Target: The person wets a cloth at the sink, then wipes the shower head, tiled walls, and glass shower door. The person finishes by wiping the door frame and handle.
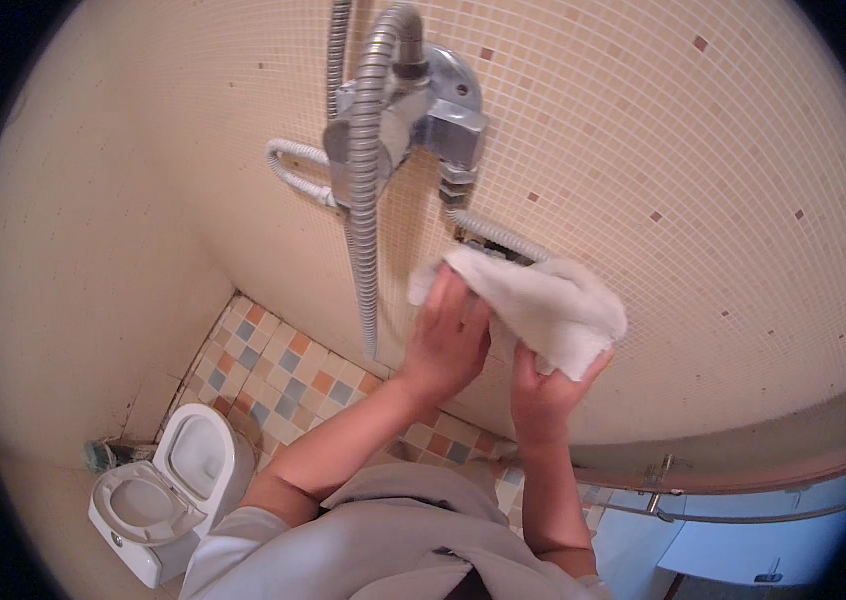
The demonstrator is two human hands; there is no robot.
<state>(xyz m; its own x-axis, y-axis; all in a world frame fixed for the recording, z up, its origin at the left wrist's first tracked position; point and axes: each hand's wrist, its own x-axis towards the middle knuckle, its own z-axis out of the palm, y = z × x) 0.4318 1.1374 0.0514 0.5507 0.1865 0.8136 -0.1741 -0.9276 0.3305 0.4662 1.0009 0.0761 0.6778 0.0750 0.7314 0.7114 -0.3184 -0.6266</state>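
A white cloth (pixel 543 300) is spread between my two hands, close to the tiled wall. My left hand (pixel 449 330) grips its left part, with the fingers partly behind the fabric. At the lower right edge, my right hand (pixel 554 390) pinches the cloth with the thumb in front. Just above the cloth, a pale corrugated hose (pixel 502 234) runs down from a chrome shower valve (pixel 457 127) and passes out of sight behind it. A dark recess or fitting in the wall shows partly over the cloth's top edge. A metal shower hose (pixel 367 187) hangs left of my hands.
A white toilet (pixel 190 457) with its lid up stands at the lower left on a multicoloured tile floor (pixel 288 375). A looped white hose (pixel 295 169) sticks out left of the valve. At the lower right are a metal rail (pixel 753 519) and a pale blue surface.
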